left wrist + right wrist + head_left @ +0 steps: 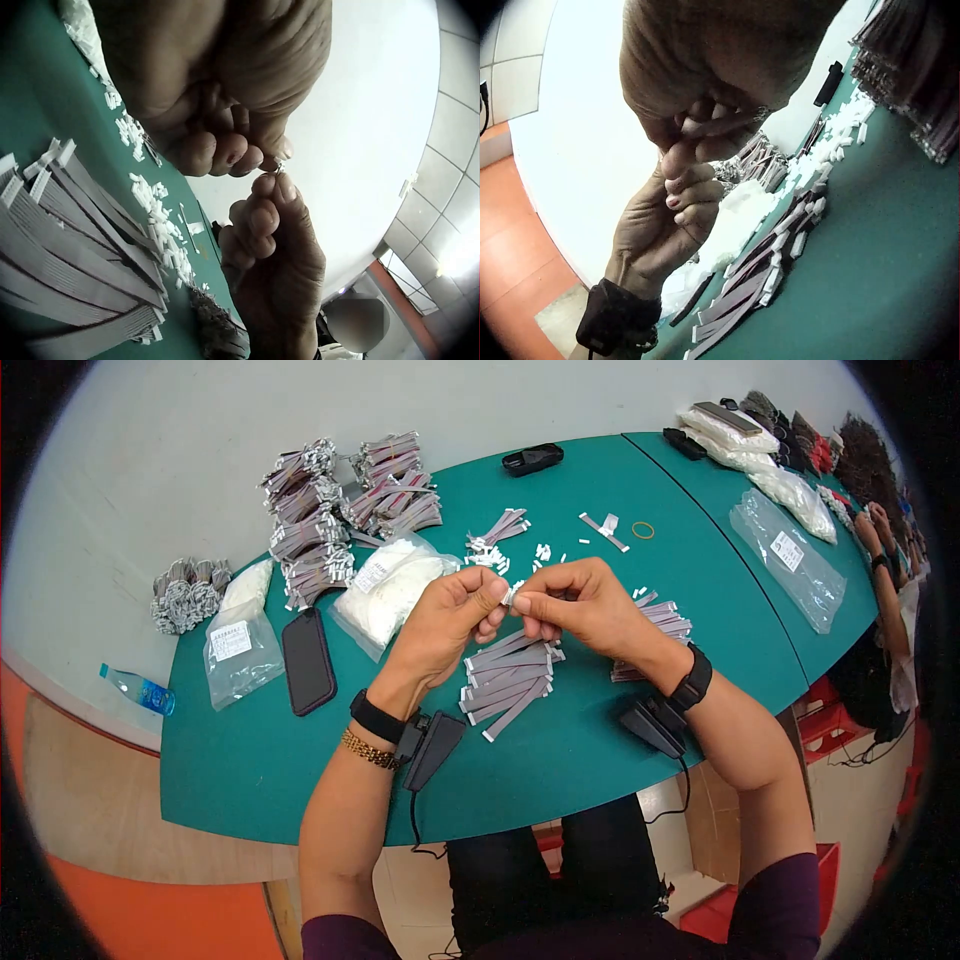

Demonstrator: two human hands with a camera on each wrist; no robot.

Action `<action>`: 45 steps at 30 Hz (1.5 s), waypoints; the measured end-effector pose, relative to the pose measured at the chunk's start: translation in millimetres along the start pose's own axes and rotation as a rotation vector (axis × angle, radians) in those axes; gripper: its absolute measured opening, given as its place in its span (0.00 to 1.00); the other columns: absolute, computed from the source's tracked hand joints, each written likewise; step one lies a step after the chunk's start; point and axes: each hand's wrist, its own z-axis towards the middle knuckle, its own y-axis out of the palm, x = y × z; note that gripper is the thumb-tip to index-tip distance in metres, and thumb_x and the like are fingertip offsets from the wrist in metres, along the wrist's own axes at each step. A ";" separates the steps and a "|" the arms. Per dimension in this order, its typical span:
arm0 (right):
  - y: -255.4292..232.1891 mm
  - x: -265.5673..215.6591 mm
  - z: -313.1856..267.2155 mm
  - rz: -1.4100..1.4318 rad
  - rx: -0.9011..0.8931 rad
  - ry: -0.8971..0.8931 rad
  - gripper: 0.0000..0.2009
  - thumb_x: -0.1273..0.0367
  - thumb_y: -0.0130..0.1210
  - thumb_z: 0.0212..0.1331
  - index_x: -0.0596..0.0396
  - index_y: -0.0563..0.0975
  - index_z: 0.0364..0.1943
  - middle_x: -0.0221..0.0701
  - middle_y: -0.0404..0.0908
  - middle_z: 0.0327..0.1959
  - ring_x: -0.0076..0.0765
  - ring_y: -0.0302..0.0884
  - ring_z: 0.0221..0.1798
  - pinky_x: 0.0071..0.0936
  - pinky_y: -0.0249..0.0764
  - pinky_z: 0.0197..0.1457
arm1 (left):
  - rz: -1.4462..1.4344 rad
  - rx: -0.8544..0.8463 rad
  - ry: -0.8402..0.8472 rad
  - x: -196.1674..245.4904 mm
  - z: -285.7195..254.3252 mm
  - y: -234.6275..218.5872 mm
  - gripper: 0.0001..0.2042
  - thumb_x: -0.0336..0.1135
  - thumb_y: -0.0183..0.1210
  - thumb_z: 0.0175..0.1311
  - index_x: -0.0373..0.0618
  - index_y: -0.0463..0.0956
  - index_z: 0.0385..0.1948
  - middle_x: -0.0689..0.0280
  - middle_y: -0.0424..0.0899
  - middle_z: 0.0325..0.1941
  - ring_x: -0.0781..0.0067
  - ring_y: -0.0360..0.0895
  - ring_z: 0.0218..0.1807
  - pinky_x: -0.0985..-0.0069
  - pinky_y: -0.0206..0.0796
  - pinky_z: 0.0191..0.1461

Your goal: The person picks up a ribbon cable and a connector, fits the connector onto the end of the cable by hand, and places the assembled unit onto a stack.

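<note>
Over the table, both hands meet fingertip to fingertip. My left hand (445,622) pinches a small white plastic connector piece (279,160) between thumb and forefinger. Right against it are the thumb and forefinger of my right hand (580,603), pinching the end of a grey ribbon cable. A stretch of that ribbon cable (731,121) shows under the right palm in the right wrist view; the fingers hide most of it. Below the hands lies a fanned pile of grey ribbon cables (508,678) with white end connectors. Loose white connector pieces (161,225) are scattered just beyond.
Another cable pile (655,628) lies by the right forearm. Bundled cables (310,525) are stacked at the back left, near bags of white parts (390,592) and a phone (309,662). A rubber band (643,530) and black object (532,459) lie farther back. Another person's arm (885,575) is at right.
</note>
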 end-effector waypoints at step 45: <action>0.7 -4.4 -2.3 -0.003 -0.017 -0.011 0.08 0.69 0.55 0.59 0.59 0.80 0.29 0.27 0.78 0.20 0.15 0.70 0.20 0.13 0.66 0.23 | 0.017 -0.013 0.007 3.4 -1.5 3.2 0.10 0.41 0.51 0.67 0.47 0.69 0.28 0.76 0.68 0.22 0.88 0.60 0.24 0.89 0.54 0.27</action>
